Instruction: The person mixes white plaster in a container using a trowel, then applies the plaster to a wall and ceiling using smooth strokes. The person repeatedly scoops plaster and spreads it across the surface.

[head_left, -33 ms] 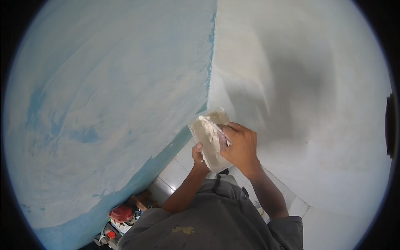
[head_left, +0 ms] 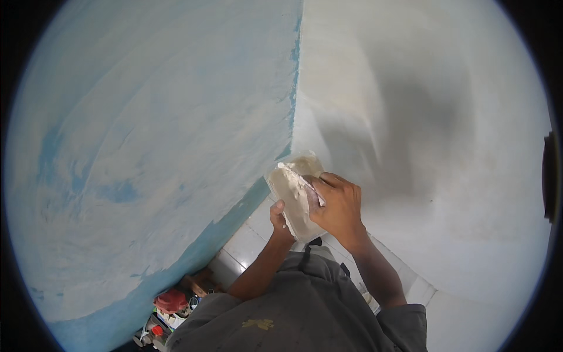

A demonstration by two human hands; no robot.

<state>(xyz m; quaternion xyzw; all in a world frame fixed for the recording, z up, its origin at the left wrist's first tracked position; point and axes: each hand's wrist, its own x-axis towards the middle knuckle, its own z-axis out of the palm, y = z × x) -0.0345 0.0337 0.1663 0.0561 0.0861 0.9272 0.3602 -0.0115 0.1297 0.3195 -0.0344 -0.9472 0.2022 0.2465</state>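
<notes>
Tub being held at left side by left hand, near wall corner. Scraper being gripped by right hand over tub, white paste being held in tub beside scraper.

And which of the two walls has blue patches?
The left wall, left of the container, where blue shows through the paler surface. The right wall looks whitish and grey.

left wall: blue, white-smeared (patchily) | right wall: pale, shadowed | floor: white tiles
</notes>
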